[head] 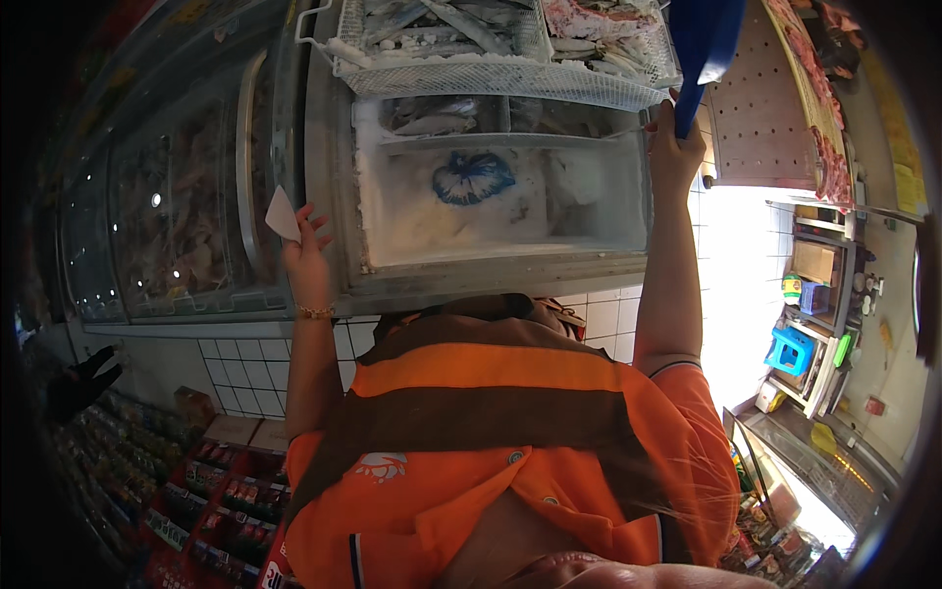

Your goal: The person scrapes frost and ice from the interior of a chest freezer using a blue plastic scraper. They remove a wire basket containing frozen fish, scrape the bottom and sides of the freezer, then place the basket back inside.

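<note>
My left hand [307,239] is over the left rim of an open chest freezer [500,276], fingers spread. A thin, white, pointed flat piece [282,215] is held against its thumb side. At the right rim, my right hand [678,143] grips the narrow handle of a blue plastic scoop or shovel [708,37], whose broad end runs out of the top of view. Frost coats the freezer's inner walls. On its floor lies a crumpled blue-and-white plastic bag [473,178]. White wire baskets [508,79] across the far side hold frosted whole fish [464,26] and red meat [600,23].
Left stands a glass-lidded freezer [176,213] with a curved handle [252,154]. A perforated metal counter [765,110] bearing raw meat [831,162] stands right. Shelving with a blue plastic stool [790,351] is further right. Red racks of packets [228,493] are lower left.
</note>
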`<state>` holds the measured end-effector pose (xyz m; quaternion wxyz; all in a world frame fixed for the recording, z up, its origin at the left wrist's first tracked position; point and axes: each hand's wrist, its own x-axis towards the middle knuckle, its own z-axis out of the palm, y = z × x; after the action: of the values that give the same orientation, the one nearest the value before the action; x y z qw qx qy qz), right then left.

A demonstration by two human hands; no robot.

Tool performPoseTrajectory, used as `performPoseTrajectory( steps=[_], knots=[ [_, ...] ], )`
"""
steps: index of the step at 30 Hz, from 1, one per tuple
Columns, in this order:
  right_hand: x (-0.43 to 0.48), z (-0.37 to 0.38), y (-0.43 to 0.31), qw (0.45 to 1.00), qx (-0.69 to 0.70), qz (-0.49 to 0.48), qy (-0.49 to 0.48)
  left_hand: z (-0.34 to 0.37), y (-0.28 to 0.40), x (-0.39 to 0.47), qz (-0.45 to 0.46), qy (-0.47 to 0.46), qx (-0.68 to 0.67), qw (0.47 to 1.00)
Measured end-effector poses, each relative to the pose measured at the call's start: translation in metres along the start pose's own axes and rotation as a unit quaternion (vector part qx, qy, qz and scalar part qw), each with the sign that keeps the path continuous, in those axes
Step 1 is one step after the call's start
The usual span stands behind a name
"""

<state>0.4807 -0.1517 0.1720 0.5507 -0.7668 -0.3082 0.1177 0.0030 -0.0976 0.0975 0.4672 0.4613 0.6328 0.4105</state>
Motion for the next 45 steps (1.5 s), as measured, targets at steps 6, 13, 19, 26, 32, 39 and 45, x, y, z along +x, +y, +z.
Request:
performPoseTrajectory(
  steps=[6,13,19,26,32,39,45],
  knots=[
    [-0.021,0.022,0.041,0.966,-0.218,0.072,-0.123,0.018,-0.012,0.003,0.03,-0.045,-0.028,0.998],
    [-0.036,0.053,0.037,0.983,-0.122,-0.054,-0.126,0.033,-0.017,-0.008,-0.011,-0.067,-0.054,0.996],
    [-0.038,0.068,-0.03,0.983,-0.068,0.002,-0.168,0.035,-0.026,-0.023,-0.029,-0.075,-0.061,0.995],
    [-0.048,0.099,0.015,0.928,-0.225,0.037,-0.294,0.043,-0.033,-0.022,-0.031,-0.077,-0.075,0.994],
    [-0.054,0.103,-0.034,0.977,-0.037,-0.111,-0.179,0.039,-0.04,-0.031,-0.037,-0.067,-0.07,0.995],
    [-0.043,0.107,-0.065,0.975,-0.052,-0.008,-0.215,0.018,-0.038,-0.033,-0.05,-0.025,-0.074,0.996],
    [-0.06,0.126,-0.002,0.952,-0.142,-0.026,-0.269,0.011,-0.057,-0.006,0.006,0.01,-0.031,0.999]
  ],
)
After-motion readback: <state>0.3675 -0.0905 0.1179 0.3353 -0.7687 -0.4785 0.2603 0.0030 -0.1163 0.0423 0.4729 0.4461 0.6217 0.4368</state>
